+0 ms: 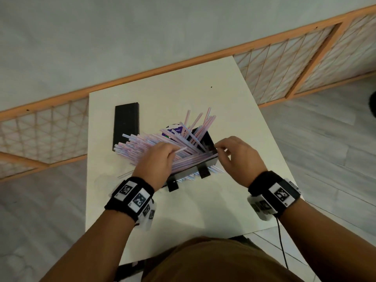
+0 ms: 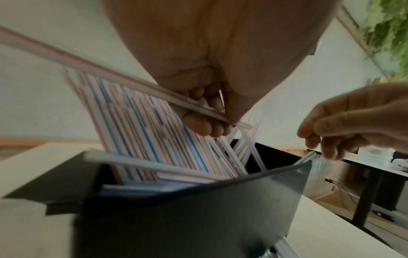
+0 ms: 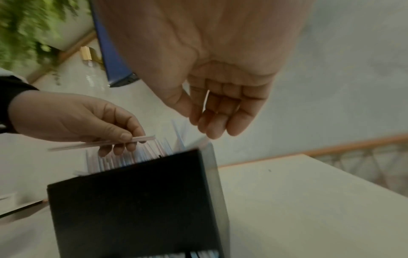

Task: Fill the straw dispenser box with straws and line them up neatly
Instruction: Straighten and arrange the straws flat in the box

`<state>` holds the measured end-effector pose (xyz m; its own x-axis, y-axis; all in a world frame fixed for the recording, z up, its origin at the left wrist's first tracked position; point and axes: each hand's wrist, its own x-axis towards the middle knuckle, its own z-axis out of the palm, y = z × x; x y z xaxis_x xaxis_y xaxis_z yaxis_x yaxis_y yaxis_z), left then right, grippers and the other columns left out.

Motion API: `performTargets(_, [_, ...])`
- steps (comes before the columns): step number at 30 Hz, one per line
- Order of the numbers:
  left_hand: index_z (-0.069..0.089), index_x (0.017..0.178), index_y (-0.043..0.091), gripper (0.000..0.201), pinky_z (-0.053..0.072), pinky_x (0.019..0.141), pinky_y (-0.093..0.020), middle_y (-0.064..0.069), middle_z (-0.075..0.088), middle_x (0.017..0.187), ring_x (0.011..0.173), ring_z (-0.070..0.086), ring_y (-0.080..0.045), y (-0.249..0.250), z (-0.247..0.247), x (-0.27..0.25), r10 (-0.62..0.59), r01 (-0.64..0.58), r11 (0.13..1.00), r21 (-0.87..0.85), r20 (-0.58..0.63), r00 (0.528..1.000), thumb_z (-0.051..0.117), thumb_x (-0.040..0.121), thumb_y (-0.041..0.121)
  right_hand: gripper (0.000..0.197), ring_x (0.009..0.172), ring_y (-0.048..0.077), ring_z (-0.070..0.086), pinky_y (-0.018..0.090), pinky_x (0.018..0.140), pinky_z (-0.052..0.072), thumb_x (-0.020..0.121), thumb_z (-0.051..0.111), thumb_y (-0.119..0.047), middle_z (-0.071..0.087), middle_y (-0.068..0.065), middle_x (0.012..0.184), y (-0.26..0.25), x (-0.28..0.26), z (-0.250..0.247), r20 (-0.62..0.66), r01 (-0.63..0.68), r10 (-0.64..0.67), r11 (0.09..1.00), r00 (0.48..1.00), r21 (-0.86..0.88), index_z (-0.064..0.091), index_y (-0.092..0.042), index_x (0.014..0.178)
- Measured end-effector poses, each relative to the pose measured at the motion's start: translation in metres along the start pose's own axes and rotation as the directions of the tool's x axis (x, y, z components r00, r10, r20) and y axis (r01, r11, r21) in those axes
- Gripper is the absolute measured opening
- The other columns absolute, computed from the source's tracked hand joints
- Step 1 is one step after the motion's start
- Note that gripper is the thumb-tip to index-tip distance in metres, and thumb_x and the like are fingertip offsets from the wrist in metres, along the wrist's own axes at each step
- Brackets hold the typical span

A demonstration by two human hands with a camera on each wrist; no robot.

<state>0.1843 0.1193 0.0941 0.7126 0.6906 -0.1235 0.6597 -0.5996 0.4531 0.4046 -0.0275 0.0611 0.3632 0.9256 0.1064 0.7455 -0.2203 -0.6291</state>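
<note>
The black straw dispenser box [image 1: 205, 139] is set on the white surface [image 1: 223, 200], crammed with striped straws [image 1: 146, 142] fanned out untidily over its left end. One straw [image 3: 101, 143] is pinched by the left hand [image 1: 155, 161] above the pile. The right hand [image 1: 237, 157], loosely curled, is held at the right end of the box; whether a straw is pinched there cannot be told. A black lid [image 1: 126, 125] is laid behind.

Dispenser box [image 1: 207, 142] sits mid-bench [image 1: 234, 110], straws [image 1: 146, 143] in it, fanning out over its left end & sticking up at the back. Lid [image 1: 126, 125] lies flat on bench, left-rear of box. Left hand [image 1: 156, 161] over box's left part, right hand [image 1: 238, 155] at its right end.
</note>
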Motion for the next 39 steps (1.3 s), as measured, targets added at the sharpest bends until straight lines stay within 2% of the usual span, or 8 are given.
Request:
performTargets(3, [0.065,0.127,0.017,0.026,0.049,0.094,-0.031,-0.001,0.062,0.118,0.104,0.059,-0.014,0.008,0.017,0.012,0.003,0.000,0.999,-0.048,0.063,0.998,0.056,0.103,0.022,0.022,0.078,0.014,0.063,0.035,0.078,0.054,0.097,0.056,-0.024,0.062,-0.004,0.112,0.026,-0.007,0.015,0.070,-0.237,0.237,0.972,0.969,-0.012,0.067,-0.024,0.117])
performTargets(7, [0.063,0.132,0.017,0.031,0.048,0.098,-0.033,-0.002,0.061,0.127,0.116,0.057,-0.019,0.012,0.023,0.009,0.044,-0.044,0.999,0.001,0.076,0.996,0.055,0.104,0.023,0.036,0.099,0.021,0.064,0.029,0.088,0.047,0.099,0.055,-0.025,0.058,0.005,0.126,0.049,-0.013,0.045,0.250,-0.370,0.373,0.927,0.893,-0.061,0.059,-0.017,0.134])
performTargets(11, [0.070,0.117,0.017,0.021,0.054,0.084,-0.039,-0.002,0.063,0.109,0.097,0.061,-0.024,-0.002,0.016,-0.012,0.016,-0.014,0.980,0.198,-0.009,1.000,0.061,0.098,0.017,0.046,0.107,0.025,0.065,0.035,0.095,0.051,0.100,0.056,-0.037,0.053,0.011,0.133,0.059,-0.010,0.075,0.382,-0.435,0.455,0.889,0.804,-0.144,0.053,-0.018,0.142])
performTargets(14, [0.070,0.101,0.020,0.010,0.055,0.077,-0.039,0.000,0.063,0.098,0.090,0.061,-0.025,-0.018,0.015,-0.027,-0.076,0.065,0.944,0.325,0.021,0.997,0.066,0.092,0.016,0.044,0.107,0.032,0.064,0.037,0.093,0.051,0.099,0.057,-0.043,0.053,0.013,0.127,0.059,-0.002,0.091,0.430,-0.423,0.462,0.886,0.775,-0.190,0.057,-0.020,0.136])
performTargets(22, [0.067,0.118,0.029,0.030,0.052,0.080,-0.035,0.004,0.063,0.110,0.102,0.058,-0.024,-0.027,0.021,-0.033,-0.192,0.159,0.935,0.316,0.075,0.979,0.058,0.094,0.013,0.032,0.096,0.036,0.066,0.034,0.070,0.044,0.101,0.047,-0.044,0.068,0.013,0.106,0.055,0.013,0.107,0.393,-0.409,0.491,0.869,0.777,-0.277,0.064,-0.017,0.102])
performTargets(29, [0.062,0.125,0.023,0.038,0.051,0.093,-0.037,0.000,0.056,0.119,0.115,0.052,-0.025,-0.023,0.023,-0.023,-0.211,0.177,0.954,0.241,0.124,0.970,0.056,0.091,0.006,0.037,0.093,0.032,0.067,0.039,0.077,0.053,0.107,0.031,-0.041,0.059,0.007,0.106,0.059,-0.005,0.106,0.407,-0.243,0.417,0.878,0.813,-0.413,0.062,-0.022,0.117])
performTargets(33, [0.063,0.117,0.020,0.024,0.048,0.094,-0.035,0.001,0.054,0.113,0.112,0.050,-0.023,-0.019,0.027,-0.024,-0.181,0.167,0.976,0.140,0.096,0.979,0.055,0.095,0.017,0.034,0.094,0.034,0.067,0.040,0.076,0.052,0.108,0.030,-0.034,0.058,0.009,0.112,0.058,-0.012,0.107,0.433,-0.168,0.377,0.879,0.819,-0.446,0.057,-0.020,0.124])
performTargets(39, [0.070,0.104,0.020,0.019,0.049,0.088,-0.033,0.002,0.060,0.100,0.097,0.056,-0.021,-0.015,0.038,-0.020,-0.081,0.077,0.983,0.168,0.019,0.997,0.052,0.103,0.027,0.033,0.093,0.034,0.067,0.037,0.068,0.046,0.108,0.031,-0.033,0.059,0.009,0.110,0.056,-0.019,0.101,0.432,-0.076,0.323,0.864,0.842,-0.498,0.057,-0.017,0.121])
